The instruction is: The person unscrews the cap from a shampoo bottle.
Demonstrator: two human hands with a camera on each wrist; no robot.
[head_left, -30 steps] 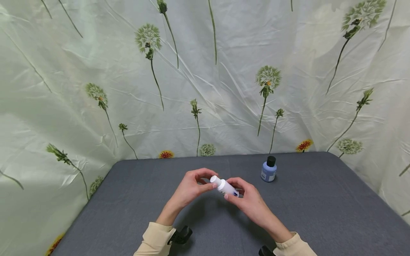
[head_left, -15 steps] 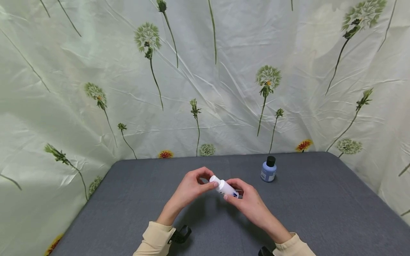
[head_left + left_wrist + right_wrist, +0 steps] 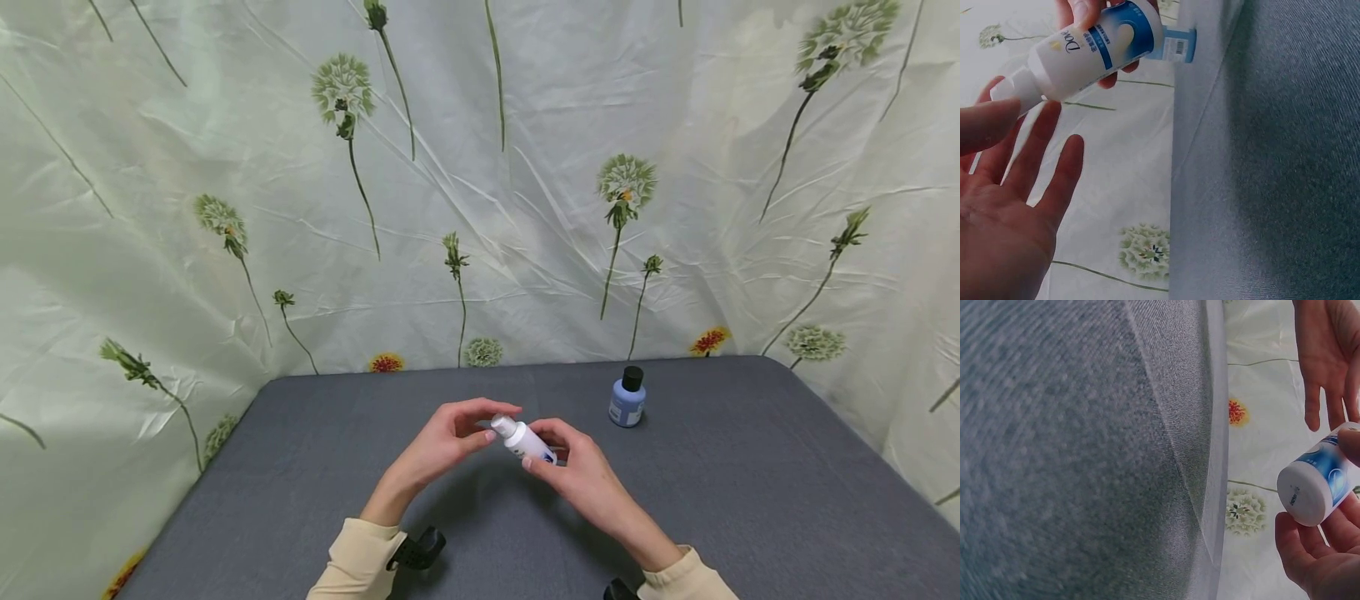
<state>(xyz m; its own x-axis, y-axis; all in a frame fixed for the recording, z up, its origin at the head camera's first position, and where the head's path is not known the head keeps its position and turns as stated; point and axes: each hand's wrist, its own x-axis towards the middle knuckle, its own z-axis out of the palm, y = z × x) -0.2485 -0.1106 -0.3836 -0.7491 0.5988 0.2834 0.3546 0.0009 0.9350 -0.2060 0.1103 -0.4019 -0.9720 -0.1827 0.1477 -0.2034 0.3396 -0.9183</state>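
Observation:
A small white Dove bottle [image 3: 527, 445] with a blue-and-white label is held tilted above the table, its white cap [image 3: 1015, 91] pointing up and left. My right hand [image 3: 583, 468] grips the bottle's body between thumb and fingers; its base [image 3: 1300, 494] faces the right wrist camera. At the cap, my left hand [image 3: 444, 442] has its fingers spread and fairly straight. Its thumb [image 3: 988, 125] overlaps the cap in the left wrist view; whether it touches, I cannot tell. The cap sits on the bottle.
A blue bottle [image 3: 627, 403] with a black cap stands upright on the dark grey table [image 3: 735, 492], behind and right of my hands. A pale curtain [image 3: 525, 208] with a dandelion print hangs behind the table and along its sides.
My left fingers, earlier closed on the cap, have loosened and straightened away from it. The right hand keeps its grip on the white bottle, nearly still.

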